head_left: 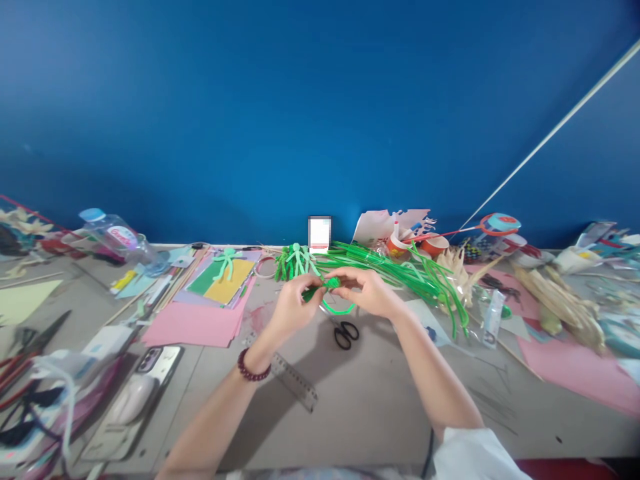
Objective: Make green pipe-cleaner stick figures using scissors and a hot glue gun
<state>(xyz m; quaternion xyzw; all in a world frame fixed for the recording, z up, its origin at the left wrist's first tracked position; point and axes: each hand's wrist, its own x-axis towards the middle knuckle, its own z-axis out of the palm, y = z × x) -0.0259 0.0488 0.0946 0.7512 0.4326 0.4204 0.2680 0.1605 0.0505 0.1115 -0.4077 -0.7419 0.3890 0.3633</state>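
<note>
Above the middle of the table, my left hand (296,301) pinches a green pipe cleaner (332,285), which is wound into a small bunch. From the other side, my right hand (371,291) has its thumb and fingers closed on the same piece. A bright green length (340,312) shows below the hands; whether it joins the bunch I cannot tell. Black-handled scissors (346,335) lie beneath, their blades partly hidden. Just behind my left hand are light green pipe cleaner figures (297,259). A pile of long green pipe cleaners (400,270) stretches behind my right hand.
A clear ruler (296,383) lies by my left wrist. To the left are pink paper (195,325), a phone (133,400) and a plastic bottle (117,233). Paper cups (399,245) and dried husks (560,307) stand right. A blue wall (300,120) rises behind.
</note>
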